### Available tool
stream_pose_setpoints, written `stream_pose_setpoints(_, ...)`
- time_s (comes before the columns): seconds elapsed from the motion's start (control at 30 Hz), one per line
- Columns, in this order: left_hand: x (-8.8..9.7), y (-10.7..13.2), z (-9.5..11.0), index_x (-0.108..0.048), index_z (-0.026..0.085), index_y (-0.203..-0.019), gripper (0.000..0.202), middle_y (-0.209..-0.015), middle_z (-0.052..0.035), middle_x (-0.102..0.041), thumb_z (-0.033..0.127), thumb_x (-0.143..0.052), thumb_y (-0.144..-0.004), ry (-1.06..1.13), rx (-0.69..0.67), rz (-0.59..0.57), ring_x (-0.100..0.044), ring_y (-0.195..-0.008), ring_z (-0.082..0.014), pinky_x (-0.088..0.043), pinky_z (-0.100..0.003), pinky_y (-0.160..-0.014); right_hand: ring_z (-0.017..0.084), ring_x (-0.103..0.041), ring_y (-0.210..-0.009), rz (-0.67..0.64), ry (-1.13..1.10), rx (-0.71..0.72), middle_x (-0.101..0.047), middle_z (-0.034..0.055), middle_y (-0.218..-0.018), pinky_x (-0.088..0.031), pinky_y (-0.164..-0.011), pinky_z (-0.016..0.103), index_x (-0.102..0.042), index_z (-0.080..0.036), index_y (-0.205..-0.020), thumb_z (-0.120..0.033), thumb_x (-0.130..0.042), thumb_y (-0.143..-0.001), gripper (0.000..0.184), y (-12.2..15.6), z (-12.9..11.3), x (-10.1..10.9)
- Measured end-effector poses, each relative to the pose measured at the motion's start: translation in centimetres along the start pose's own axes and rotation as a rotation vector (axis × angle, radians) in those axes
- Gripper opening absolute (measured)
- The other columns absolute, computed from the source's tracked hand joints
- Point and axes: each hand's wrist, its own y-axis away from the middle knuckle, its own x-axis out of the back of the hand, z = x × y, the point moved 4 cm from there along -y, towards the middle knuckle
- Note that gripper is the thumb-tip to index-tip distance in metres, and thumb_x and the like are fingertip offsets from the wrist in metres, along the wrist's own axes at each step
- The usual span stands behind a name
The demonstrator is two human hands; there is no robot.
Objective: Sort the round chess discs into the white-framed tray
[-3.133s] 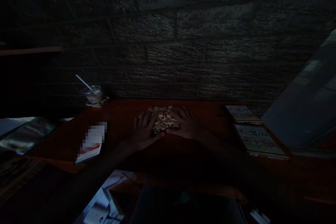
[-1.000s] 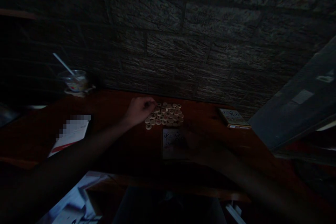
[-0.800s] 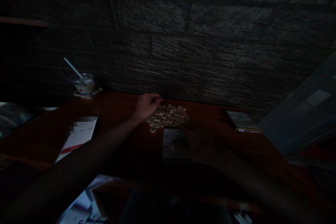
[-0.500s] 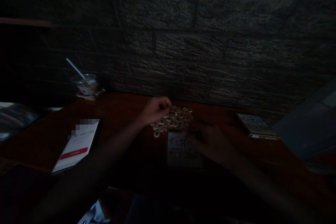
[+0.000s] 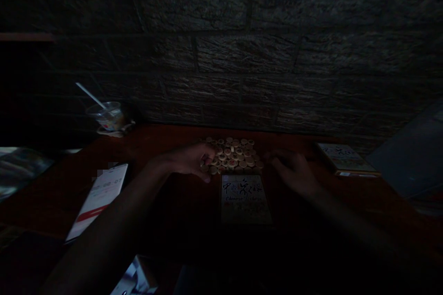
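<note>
A pile of round Chinese chess pieces [image 5: 232, 163] lies on the table, pale discs with dark or red characters. My left hand [image 5: 190, 159] is at the pile's left edge, thumb and fingers apart around the outermost pieces. To the right of the pile, my right hand [image 5: 294, 170] rests low over the table with its fingers bent and loosely apart, with nothing visible in them. Between my forearms, just in front of the pieces, is a flat Chinese chess box [image 5: 245, 200] with printed characters on its lid. Dim light blurs the fingertips.
A second similar box [image 5: 346, 156] lies at the right of the wooden table [image 5: 166, 136]. On the left are a phone [image 5: 100, 203] with a lit screen and a plastic cup [image 5: 112, 117] with a straw. A stone block wall [image 5: 221, 55] rises behind the table.
My left hand has moved left and nearer, to the pile's left side. My right hand has moved right, off the box, uncovering its lid. The view has shifted slightly.
</note>
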Motion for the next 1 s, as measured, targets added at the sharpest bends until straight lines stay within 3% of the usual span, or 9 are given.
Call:
stream_pose_setpoints(0.17,0.5,-0.1,-0.9,-0.058,0.019,-0.071,0.028,-0.071,0.0046,-0.057,0.033,-0.083,-0.070,-0.013,0.040,0.021,-0.052,-0.069,-0.0137,-0.032,-0.025,-0.059,0.024,-0.077,-0.088,-0.022,0.035,0.074,-0.082,0.0064,-0.097,-0.057,-0.078,0.037,-0.077,-0.020,-0.092,-0.035,-0.051,-0.094,0.029,0.2,-0.1,-0.3)
stream_pose_setpoints(0.3,0.8,-0.2,-0.8,-0.059,0.017,-0.072,0.031,-0.071,0.0045,-0.056,0.037,-0.082,-0.073,-0.038,0.008,0.034,-0.049,-0.067,-0.0122,-0.029,-0.025,-0.059,0.022,-0.076,-0.079,-0.086,0.031,0.128,-0.081,0.0060,-0.089,-0.055,-0.068,0.034,-0.076,-0.020,-0.090,-0.037,-0.054,-0.095,0.029,0.7,-0.9,-0.8)
stream_pose_setpoints(0.53,-0.8,-0.5,3.3,-0.071,0.018,-0.087,0.034,-0.080,0.0004,-0.066,0.048,-0.082,-0.077,0.036,-0.130,0.041,-0.059,-0.074,-0.0147,-0.039,-0.025,-0.062,0.021,-0.076,-0.080,-0.172,-0.022,0.202,-0.081,0.0050,-0.092,-0.056,-0.068,0.033,-0.076,-0.022,-0.100,-0.038,-0.060,-0.096,0.023,1.5,-2.7,-1.4)
stream_pose_setpoints(0.63,-2.3,-0.7,5.6,-0.071,0.018,-0.093,0.039,-0.089,-0.0025,-0.070,0.053,-0.082,-0.078,-0.004,-0.271,0.112,-0.064,-0.083,-0.0177,-0.046,-0.028,-0.070,0.021,-0.076,-0.084,-0.144,-0.051,0.200,-0.081,0.0055,-0.095,-0.056,-0.072,0.033,-0.075,-0.021,-0.100,-0.034,-0.061,-0.096,0.020,1.4,-2.4,-1.3)
stream_pose_setpoints(0.73,-4.0,-0.7,7.2,-0.071,0.020,-0.110,0.058,-0.107,-0.0065,-0.072,0.059,-0.086,-0.069,-0.108,-0.408,0.133,-0.068,-0.096,-0.0236,-0.052,-0.034,-0.082,0.021,-0.076,-0.087,-0.067,-0.090,0.189,-0.080,0.0046,-0.096,-0.057,-0.076,0.033,-0.075,-0.021,-0.097,-0.028,-0.059,-0.095,0.017,1.0,-1.5,-1.0)
stream_pose_setpoints(0.87,-5.4,-0.4,8.1,-0.065,0.022,-0.130,0.077,-0.126,-0.0103,-0.069,0.065,-0.084,-0.069,-0.202,-0.482,0.116,-0.066,-0.115,-0.0302,-0.052,-0.042,-0.101,0.021,-0.076,-0.089,0.027,-0.120,0.144,-0.081,0.0046,-0.098,-0.057,-0.078,0.032,-0.076,-0.021,-0.097,-0.025,-0.058,-0.093,0.018,0.5,-0.4,-0.7)
stream_pose_setpoints(1.0,-5.4,0.0,8.1,-0.063,0.025,-0.136,0.081,-0.133,-0.0102,-0.067,0.065,-0.083,-0.069,-0.262,-0.454,0.105,-0.064,-0.122,-0.0333,-0.051,-0.046,-0.105,0.021,-0.076,-0.090,0.028,-0.136,0.144,-0.081,0.0050,-0.100,-0.058,-0.079,0.033,-0.075,-0.020,-0.100,-0.028,-0.058,-0.094,0.020,0.5,-0.4,-0.8)
